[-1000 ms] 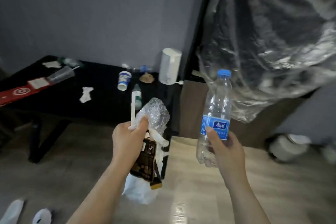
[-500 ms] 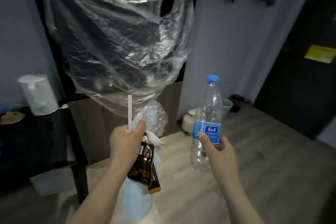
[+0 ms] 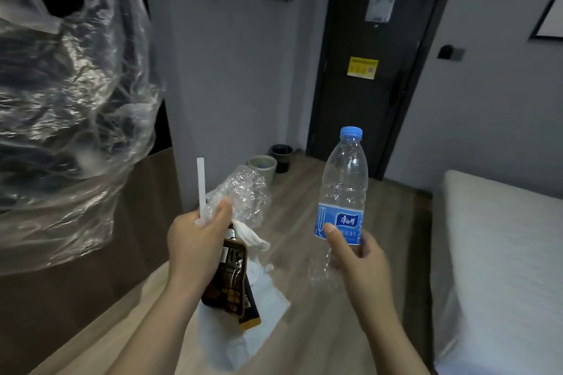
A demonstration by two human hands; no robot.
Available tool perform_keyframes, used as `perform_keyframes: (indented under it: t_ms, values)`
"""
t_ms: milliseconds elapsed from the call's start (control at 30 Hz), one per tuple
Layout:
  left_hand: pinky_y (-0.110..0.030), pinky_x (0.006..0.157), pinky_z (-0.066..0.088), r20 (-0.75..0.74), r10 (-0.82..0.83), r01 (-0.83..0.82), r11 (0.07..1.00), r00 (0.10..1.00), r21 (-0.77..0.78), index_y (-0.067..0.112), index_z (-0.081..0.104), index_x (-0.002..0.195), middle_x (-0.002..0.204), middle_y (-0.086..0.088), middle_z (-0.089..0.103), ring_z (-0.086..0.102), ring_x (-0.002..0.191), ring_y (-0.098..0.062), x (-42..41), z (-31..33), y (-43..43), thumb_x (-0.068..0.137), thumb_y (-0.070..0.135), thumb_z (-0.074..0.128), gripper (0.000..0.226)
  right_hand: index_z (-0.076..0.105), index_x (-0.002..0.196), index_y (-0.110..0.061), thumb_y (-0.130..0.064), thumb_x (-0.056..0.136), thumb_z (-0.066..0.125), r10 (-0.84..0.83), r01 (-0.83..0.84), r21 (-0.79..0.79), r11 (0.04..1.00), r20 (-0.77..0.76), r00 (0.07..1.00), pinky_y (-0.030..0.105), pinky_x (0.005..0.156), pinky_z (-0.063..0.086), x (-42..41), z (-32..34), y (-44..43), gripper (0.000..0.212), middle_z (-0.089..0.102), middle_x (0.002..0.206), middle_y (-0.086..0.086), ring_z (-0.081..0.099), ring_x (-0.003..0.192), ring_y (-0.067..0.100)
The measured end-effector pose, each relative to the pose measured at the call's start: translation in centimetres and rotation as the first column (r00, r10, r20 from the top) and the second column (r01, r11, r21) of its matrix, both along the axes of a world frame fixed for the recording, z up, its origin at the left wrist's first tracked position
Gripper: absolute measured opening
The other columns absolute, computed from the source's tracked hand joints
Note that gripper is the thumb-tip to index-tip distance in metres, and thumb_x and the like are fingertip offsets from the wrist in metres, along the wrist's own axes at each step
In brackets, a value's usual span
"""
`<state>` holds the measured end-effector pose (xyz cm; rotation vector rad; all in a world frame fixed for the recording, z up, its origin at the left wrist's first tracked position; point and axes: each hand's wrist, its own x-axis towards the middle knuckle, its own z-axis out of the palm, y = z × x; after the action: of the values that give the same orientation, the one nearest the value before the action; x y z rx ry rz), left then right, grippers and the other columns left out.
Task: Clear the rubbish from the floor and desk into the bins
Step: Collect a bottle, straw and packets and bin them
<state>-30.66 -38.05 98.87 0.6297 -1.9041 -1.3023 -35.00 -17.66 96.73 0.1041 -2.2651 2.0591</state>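
My left hand (image 3: 196,245) grips a bundle of rubbish: a white straw (image 3: 201,186), crumpled clear plastic (image 3: 243,193), a dark brown snack wrapper (image 3: 230,283) and white tissue or bag (image 3: 259,307) hanging below. My right hand (image 3: 356,262) holds an empty clear water bottle (image 3: 342,192) with a blue cap and blue label, upright. Two bins stand on the floor by the far wall: a pale grey-green bin (image 3: 262,167) and a black bin (image 3: 281,157) behind it, both beyond my hands.
A large clear plastic sheet (image 3: 67,100) covers something dark at the left above a brown cabinet (image 3: 76,268). A dark door (image 3: 371,55) is straight ahead. A white bed (image 3: 499,268) fills the right. Wooden floor (image 3: 320,186) runs to the bins.
The view has swung right, away from the black desk. The door, bed and both bins have come into sight. Both hands keep the same hold on their items.
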Motion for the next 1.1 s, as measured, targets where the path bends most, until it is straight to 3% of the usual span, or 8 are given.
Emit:
perform_keyframes:
  t_ms: [200,300,400,500,633,767,1000,1100]
  values:
    - [-0.019,0.039,0.026,-0.025,-0.065,0.066,0.998,0.998,0.016,0.015,0.030,0.043,0.034,0.008,0.030,0.031,0.037,-0.008,-9.9,-0.2,-3.6,0.087,0.028,0.063,0.057,0.067,0.090,-0.033,-0.062,0.064,0.066,-0.075,0.075,-0.001,0.997,-0.011,0.997,0.028,0.069,0.053,-8.3,-0.2,-3.8,0.038,0.071,0.080,-0.010,0.068,0.075,0.012]
    - [-0.018,0.035,0.022,-0.039,-0.080,0.082,0.996,0.996,0.030,0.014,0.030,0.045,0.035,0.008,0.027,0.029,0.037,-0.008,-15.2,0.7,-6.6,0.087,0.029,0.064,0.056,0.067,0.092,-0.030,-0.054,0.074,0.074,-0.096,0.096,-0.010,0.995,-0.002,0.995,0.024,0.064,0.052,-13.0,0.4,-6.2,0.031,0.071,0.079,-0.007,0.068,0.075,0.012]
    - [-0.018,0.038,0.025,-0.033,-0.103,0.104,0.995,0.994,0.006,0.016,0.028,0.042,0.033,0.007,0.029,0.032,0.036,-0.010,-20.9,1.0,-9.1,0.086,0.033,0.065,0.060,0.067,0.088,-0.030,-0.054,0.073,0.074,-0.134,0.134,0.002,0.991,-0.006,0.991,0.037,0.073,0.058,-18.1,0.2,-8.7,0.029,0.071,0.079,-0.006,0.069,0.075,0.015]
    - [-0.030,0.050,0.030,0.018,-0.130,0.130,0.991,0.991,-0.031,0.014,0.033,0.034,0.033,0.005,0.033,0.036,0.039,-0.012,-24.8,0.7,-9.6,0.081,0.044,0.064,0.063,0.067,0.086,-0.029,-0.058,0.072,0.071,-0.152,0.152,-0.003,0.988,0.019,0.988,0.040,0.073,0.057,-21.3,-0.4,-10.0,0.032,0.071,0.078,-0.001,0.069,0.075,0.021]
    - [-0.019,0.041,0.027,0.043,-0.192,0.191,0.981,0.980,0.013,0.017,0.040,0.031,0.030,0.006,0.030,0.037,0.037,-0.008,-31.9,-0.2,-9.8,0.087,0.028,0.063,0.062,0.067,0.087,-0.027,-0.049,0.074,0.072,-0.184,0.183,0.015,0.983,0.055,0.981,0.039,0.073,0.058,-27.7,-1.3,-9.9,0.025,0.071,0.077,-0.004,0.068,0.072,0.015]
    - [-0.031,0.047,0.023,0.059,-0.204,0.203,0.979,0.977,0.015,0.015,0.028,0.034,0.032,0.006,0.026,0.031,0.037,-0.010,-39.7,-0.9,-9.1,0.088,0.028,0.064,0.065,0.067,0.087,-0.029,-0.046,0.078,0.070,-0.224,0.223,0.012,0.975,0.062,0.973,0.034,0.068,0.056,-35.4,-2.5,-8.7,0.019,0.070,0.076,-0.009,0.068,0.073,0.018]
    - [-0.017,0.034,0.020,0.102,-0.141,0.140,0.990,0.985,0.021,0.011,0.034,0.052,0.042,0.004,0.028,0.028,0.036,-0.009,-53.5,-1.9,-7.0,0.086,0.034,0.063,0.050,0.068,0.087,-0.030,-0.046,0.078,0.072,-0.169,0.171,-0.020,0.985,0.093,0.981,0.034,0.072,0.057,-51.0,-2.9,-6.5,0.019,0.071,0.081,-0.006,0.070,0.077,0.015]
    - [-0.024,0.040,0.027,0.111,-0.116,0.112,0.993,0.987,0.039,0.012,0.035,0.052,0.044,0.002,0.030,0.028,0.038,-0.009,-59.1,-1.7,-6.5,0.086,0.037,0.064,0.051,0.067,0.086,-0.029,-0.045,0.078,0.073,-0.126,0.128,-0.017,0.992,0.088,0.988,0.035,0.072,0.057,-57.4,-1.8,-6.0,0.018,0.071,0.080,-0.006,0.070,0.076,0.015]
